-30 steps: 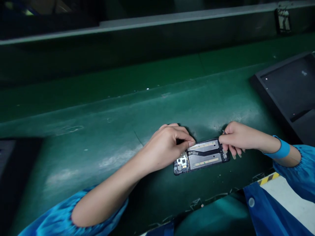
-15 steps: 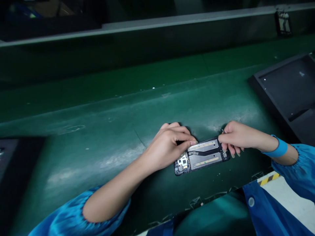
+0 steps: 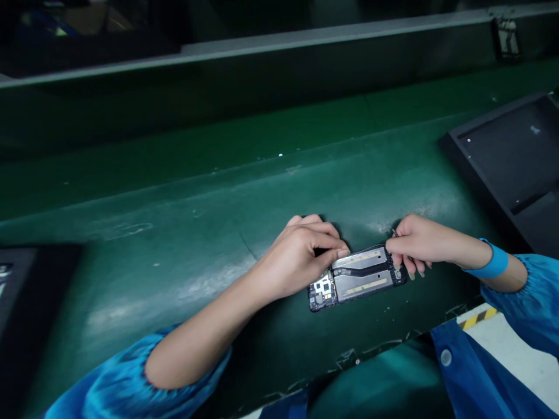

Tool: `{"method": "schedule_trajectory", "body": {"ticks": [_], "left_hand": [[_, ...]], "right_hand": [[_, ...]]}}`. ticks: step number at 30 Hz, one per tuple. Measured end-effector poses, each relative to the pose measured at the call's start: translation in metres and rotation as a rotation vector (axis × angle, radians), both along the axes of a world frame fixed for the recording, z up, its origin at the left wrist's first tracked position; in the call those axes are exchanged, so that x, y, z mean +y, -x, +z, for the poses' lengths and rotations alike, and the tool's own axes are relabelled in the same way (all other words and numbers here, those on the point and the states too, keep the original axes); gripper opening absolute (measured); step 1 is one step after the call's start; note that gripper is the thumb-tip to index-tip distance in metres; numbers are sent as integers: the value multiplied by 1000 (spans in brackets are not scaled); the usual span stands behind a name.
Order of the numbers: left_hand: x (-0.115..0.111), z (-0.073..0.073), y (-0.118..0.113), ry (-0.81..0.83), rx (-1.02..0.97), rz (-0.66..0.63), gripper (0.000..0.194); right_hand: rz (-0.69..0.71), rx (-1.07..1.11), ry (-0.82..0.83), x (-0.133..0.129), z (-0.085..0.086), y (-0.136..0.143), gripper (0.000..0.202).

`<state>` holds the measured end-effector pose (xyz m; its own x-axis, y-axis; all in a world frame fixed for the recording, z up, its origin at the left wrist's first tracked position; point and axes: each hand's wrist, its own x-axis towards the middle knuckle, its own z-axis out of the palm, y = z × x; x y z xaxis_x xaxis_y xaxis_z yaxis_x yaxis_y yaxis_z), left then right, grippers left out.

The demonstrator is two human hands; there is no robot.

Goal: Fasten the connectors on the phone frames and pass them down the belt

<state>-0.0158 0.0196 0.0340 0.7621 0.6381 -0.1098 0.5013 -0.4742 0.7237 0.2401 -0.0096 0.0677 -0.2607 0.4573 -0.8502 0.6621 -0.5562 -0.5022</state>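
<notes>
An opened phone body (image 3: 360, 282) lies tilted on the green mat, its silver plate, black flex strip and circuit board showing. My left hand (image 3: 308, 253) rests over its upper left edge, thumb and index fingertip pressed together at the rim. Whatever those fingertips pinch is too small to make out. At the phone's right end is my right hand (image 3: 410, 244), fingers curled and closed around a small dark, thin object whose tip shows above the index finger. A blue band circles the right wrist.
A black tray (image 3: 510, 163) stands at the right, and another dark tray (image 3: 48, 291) at the left. A second opened phone (image 3: 507, 39) leans against the back ledge at the upper right. The mat's near edge runs below the phone.
Both hands keep nearly the same places on the phone. The far phone and background marks sit slightly further right in the view.
</notes>
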Motion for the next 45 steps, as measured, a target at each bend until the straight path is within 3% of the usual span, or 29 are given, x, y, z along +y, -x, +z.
{"method": "schedule_trajectory", "body": {"ticks": [6,17,45], "left_hand": [[4,3,-4,-2,62,-83,16],[-11,5,-13,-56,37,-11,19],[-3,5,-23,77,13,18,15]], "right_hand": [[-12,-19,10,1,3,3,32],[-15,28,-10,-2,-3,-1,30],[5,20,0,0,1,1,31]]}}
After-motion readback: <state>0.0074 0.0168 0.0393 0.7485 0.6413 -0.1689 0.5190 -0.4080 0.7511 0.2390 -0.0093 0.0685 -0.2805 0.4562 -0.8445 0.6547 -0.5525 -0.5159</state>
